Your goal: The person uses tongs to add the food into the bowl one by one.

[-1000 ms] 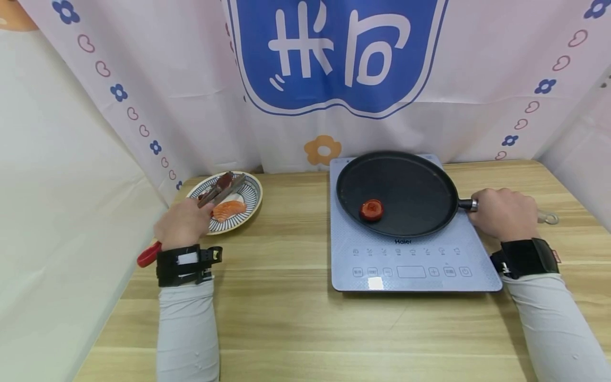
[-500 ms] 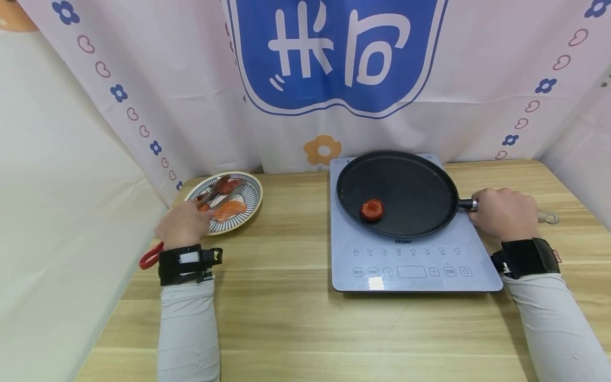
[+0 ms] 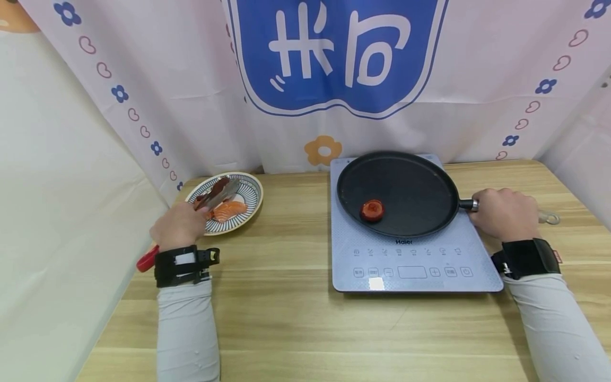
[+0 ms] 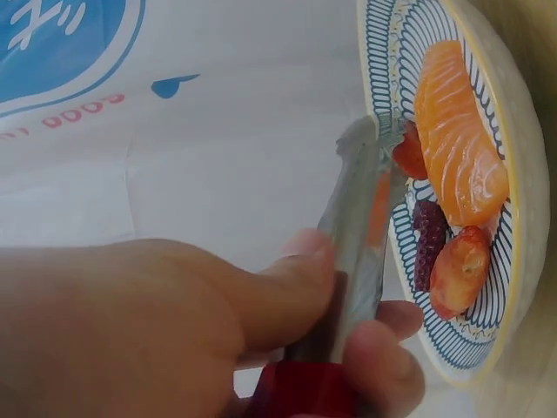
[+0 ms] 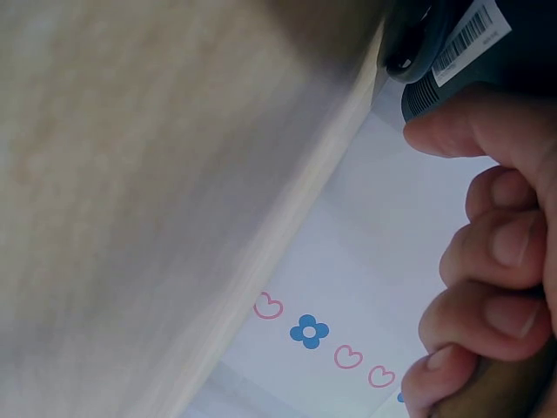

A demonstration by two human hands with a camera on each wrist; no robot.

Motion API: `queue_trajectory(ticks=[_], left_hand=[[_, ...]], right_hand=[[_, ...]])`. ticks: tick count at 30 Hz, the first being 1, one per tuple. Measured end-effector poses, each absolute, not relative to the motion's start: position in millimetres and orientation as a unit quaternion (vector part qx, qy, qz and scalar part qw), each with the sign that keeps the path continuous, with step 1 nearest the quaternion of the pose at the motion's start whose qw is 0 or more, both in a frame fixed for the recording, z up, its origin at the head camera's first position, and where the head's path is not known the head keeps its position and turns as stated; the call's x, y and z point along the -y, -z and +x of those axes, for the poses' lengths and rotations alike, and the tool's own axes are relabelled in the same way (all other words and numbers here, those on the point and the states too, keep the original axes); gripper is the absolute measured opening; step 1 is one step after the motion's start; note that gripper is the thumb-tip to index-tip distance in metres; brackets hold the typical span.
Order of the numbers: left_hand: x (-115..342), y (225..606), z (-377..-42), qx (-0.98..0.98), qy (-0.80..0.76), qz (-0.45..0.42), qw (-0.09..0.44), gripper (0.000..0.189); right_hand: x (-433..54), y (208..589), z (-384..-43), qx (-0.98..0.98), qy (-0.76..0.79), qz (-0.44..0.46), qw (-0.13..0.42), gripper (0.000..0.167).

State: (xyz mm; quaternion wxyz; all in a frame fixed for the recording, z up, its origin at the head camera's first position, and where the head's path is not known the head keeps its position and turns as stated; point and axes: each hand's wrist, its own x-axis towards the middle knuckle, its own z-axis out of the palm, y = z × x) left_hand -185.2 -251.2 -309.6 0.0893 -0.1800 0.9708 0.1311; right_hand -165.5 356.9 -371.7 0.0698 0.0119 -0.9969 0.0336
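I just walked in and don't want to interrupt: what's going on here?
Someone's left grip holds red-handled tongs over a patterned plate bearing an orange slice and other food; whether they pinch anything is unclear. The right grip holds the handle of a black pan on a cooktop. One round red piece lies in the pan.

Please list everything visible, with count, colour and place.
table: 1, tan, foreground
backdrop: 1, white and blue, behind table
plate: 1, white and blue, left
salmon slice: 1, orange, on plate
small pieces: at least 2, reddish, at plate
dark piece: 1, purple, on plate
tongs: 1, silver, red-gripped, over plate
cooktop: 1, grey, right
frying pan: 1, black, on cooktop
round piece: 1, red, in pan
sleeves: 2, grey, forearms
wrist straps: 2, black, wrists
left hand: 1, bare, gripping tongs
right hand: 1, bare, gripping pan handle
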Motion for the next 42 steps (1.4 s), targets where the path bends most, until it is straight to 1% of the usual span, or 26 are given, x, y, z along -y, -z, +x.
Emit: queue_trajectory(ticks=[8, 13, 21, 28, 35, 42], left_hand=[[257.7, 308.5, -184.8, -0.968, -0.128, -0.171, 0.133, 0.058], [260.0, 311.5, -187.7, -0.964, -0.13, -0.18, 0.146, 0.059], [261.1, 311.3, -189.2, -0.963, -0.118, -0.195, 0.141, 0.054], [262.0, 315.8, -191.7, -0.96, -0.133, -0.202, 0.141, 0.053], [263.9, 317.9, -193.0, -0.966, -0.123, -0.19, 0.127, 0.055], [265.1, 318.6, -192.3, -0.966, -0.13, -0.184, 0.126, 0.057]], right_hand=[[-357.2, 371.7, -166.0, 0.997, -0.035, 0.01, 0.062, 0.015], [-356.7, 370.3, -165.2, 0.997, -0.037, 0.01, 0.063, 0.016], [-356.5, 369.9, -166.7, 0.998, -0.035, 0.009, 0.058, 0.015], [-357.9, 369.6, -166.1, 0.997, -0.034, 0.013, 0.067, 0.016], [-358.4, 371.7, -165.4, 0.997, -0.035, 0.013, 0.07, 0.016], [-358.1, 372.2, -166.3, 0.997, -0.035, 0.009, 0.065, 0.015]])
